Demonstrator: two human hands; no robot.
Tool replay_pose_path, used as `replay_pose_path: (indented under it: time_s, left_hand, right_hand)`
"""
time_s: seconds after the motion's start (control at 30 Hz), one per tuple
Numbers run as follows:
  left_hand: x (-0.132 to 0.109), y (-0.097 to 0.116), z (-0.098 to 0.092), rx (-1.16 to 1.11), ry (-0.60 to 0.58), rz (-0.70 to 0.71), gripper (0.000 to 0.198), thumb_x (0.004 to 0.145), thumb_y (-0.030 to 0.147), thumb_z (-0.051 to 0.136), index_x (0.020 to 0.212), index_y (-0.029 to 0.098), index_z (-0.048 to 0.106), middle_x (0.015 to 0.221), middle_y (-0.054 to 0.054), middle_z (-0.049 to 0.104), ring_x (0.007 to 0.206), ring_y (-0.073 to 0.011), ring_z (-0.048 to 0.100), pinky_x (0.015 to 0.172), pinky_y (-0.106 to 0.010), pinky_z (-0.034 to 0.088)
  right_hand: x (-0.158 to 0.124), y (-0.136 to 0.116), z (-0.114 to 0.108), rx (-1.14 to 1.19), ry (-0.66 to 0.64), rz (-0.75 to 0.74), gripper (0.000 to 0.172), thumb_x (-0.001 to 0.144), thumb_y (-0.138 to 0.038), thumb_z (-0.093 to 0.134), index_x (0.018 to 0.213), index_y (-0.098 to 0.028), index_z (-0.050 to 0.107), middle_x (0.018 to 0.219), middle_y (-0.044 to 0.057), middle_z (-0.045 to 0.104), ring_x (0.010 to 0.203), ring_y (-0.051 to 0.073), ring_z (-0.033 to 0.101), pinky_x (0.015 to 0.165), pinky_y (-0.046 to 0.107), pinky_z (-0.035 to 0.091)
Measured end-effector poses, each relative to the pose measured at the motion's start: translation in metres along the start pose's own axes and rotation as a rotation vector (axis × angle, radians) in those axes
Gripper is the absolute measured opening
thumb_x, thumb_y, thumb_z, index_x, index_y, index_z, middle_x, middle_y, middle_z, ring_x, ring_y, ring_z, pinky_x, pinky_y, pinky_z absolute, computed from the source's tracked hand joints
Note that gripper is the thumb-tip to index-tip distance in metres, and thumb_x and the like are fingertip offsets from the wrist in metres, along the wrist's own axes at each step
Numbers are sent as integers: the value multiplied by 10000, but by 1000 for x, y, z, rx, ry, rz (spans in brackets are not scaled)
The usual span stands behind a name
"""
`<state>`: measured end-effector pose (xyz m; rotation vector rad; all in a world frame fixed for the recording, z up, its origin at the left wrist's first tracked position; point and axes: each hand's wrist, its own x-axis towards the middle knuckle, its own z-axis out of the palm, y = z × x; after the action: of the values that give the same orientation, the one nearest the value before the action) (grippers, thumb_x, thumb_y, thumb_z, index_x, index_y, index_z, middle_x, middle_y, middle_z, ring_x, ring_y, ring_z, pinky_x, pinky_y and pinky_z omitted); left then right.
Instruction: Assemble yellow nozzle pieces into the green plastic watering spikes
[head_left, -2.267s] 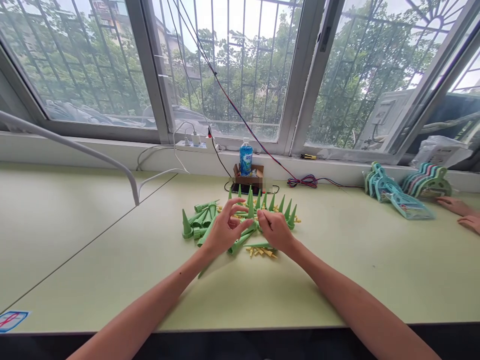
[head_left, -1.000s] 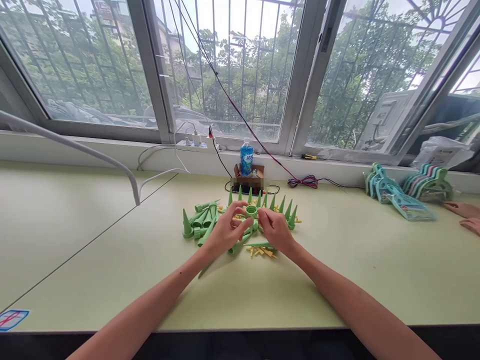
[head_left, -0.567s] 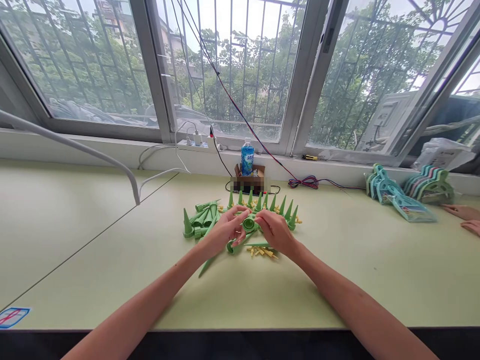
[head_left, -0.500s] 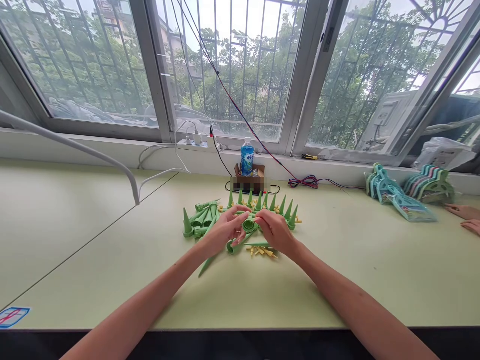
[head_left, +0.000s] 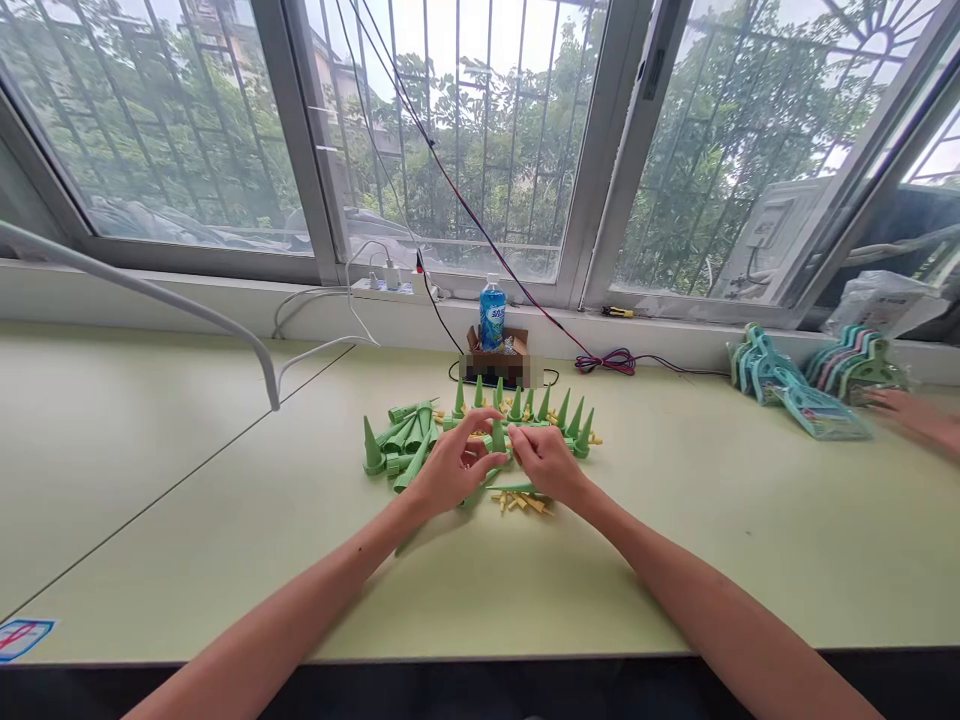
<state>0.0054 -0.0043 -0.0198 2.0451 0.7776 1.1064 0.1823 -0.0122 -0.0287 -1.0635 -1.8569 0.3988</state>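
- Small green plastic cone spike (head_left: 498, 437), tip up, pinched between left hand (head_left: 454, 470) and right hand (head_left: 547, 462), low over pale green desk (head_left: 225, 520), amid the pile.
- Both hands narrow, fingertips closed on it.
- Judged best: grip low at the wide collar, keep the axis straight, press gently; slim tip probably flexes.
- Smooth matt moulded plastic, tapered, flanged at base.
- Loose green cones (head_left: 409, 440) lying left; standing row of green cones (head_left: 559, 410) far side.
- Small yellow plastic pegs (head_left: 521, 503) scattered near, just beside right hand.

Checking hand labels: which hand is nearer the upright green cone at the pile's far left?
Left. The left hand is just right of that cone; the right hand sits farther right, past the left one.
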Motion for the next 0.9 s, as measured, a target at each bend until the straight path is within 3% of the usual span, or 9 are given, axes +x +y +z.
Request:
replay_pose_path:
  time_s: [0.17, 0.27, 0.37, 0.5, 0.9]
  left_hand:
    - [0, 0, 3, 97, 33, 85, 424, 854, 289, 602, 1246, 277, 441, 1008, -23, 536, 557, -32, 506, 541, -192, 502]
    - [2, 2, 4, 10, 77, -3, 495, 856, 352, 596, 1290, 285, 368, 1005, -24, 543, 526, -40, 516, 442, -163, 452]
    - [4, 1, 3, -101, 60, -106, 363, 875, 433, 550, 1160, 228, 458, 904, -21, 580, 512, -74, 552, 371, -159, 414]
    - [5, -2, 3, -217, -18, -130, 305, 872, 469, 541, 940, 172, 544, 732, 0, 564, 496, -104, 571, 358, -183, 434]
    - [6, 5, 0, -456, -55, -219, 278, 820, 431, 648, 853, 178, 535, 564, 77, 480, 347, -61, 493, 321, -164, 346]
  right_hand:
    - [1, -4, 1, 102, 13, 118, 523, 948, -463, 373, 502, -190, 357, 419, -40, 341, 416, 86, 322, 462, 247, 245]
    - [2, -4, 1, 147, 36, 158, 534, 939, -504, 382, 506, -191, 371, 403, -40, 357, 397, 85, 345, 447, 240, 255]
    - [2, -4, 1, 174, 41, 179, 541, 933, -529, 390, 511, -191, 380, 405, -41, 366, 387, 84, 359, 435, 237, 258]
    - [2, -3, 3, 197, 31, 168, 529, 935, -537, 385, 532, -193, 375, 422, -45, 361, 388, 83, 360, 428, 236, 259]
    - [-3, -4, 3, 129, 3, 37, 445, 975, -431, 367, 599, -192, 375, 498, -41, 368, 464, 89, 330, 477, 246, 256]
